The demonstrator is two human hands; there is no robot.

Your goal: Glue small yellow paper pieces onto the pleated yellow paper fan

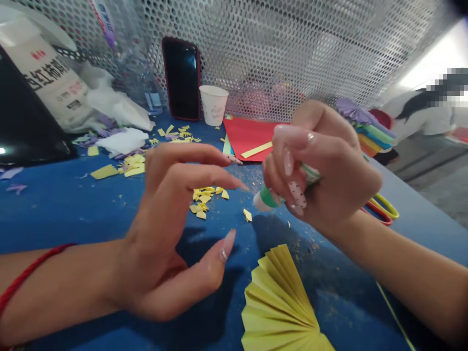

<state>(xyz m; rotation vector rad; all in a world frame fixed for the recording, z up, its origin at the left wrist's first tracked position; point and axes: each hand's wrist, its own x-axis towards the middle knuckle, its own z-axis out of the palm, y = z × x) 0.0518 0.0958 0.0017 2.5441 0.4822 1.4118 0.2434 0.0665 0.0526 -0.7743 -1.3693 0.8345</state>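
The right hand (325, 165) was closed around a green-and-white glue stick (268, 197), its white end angled down and towards the left hand (161, 234). The left hand hung open above the blue worktop (73, 209), its fingers loosely curved and holding nothing. Just beyond its fingertips lay a small heap of yellow paper scraps (203, 202). In front of the hands, between them and the person, sat a pleated yellow paper fan (278, 302), its folds already made and spread, though the bottom edge was cut off by the view. Beyond the right hand stood a stack of coloured paper strips (373, 131), with a red paper sheet (248, 134) to its left. Whether any glue had been applied could not be seen.
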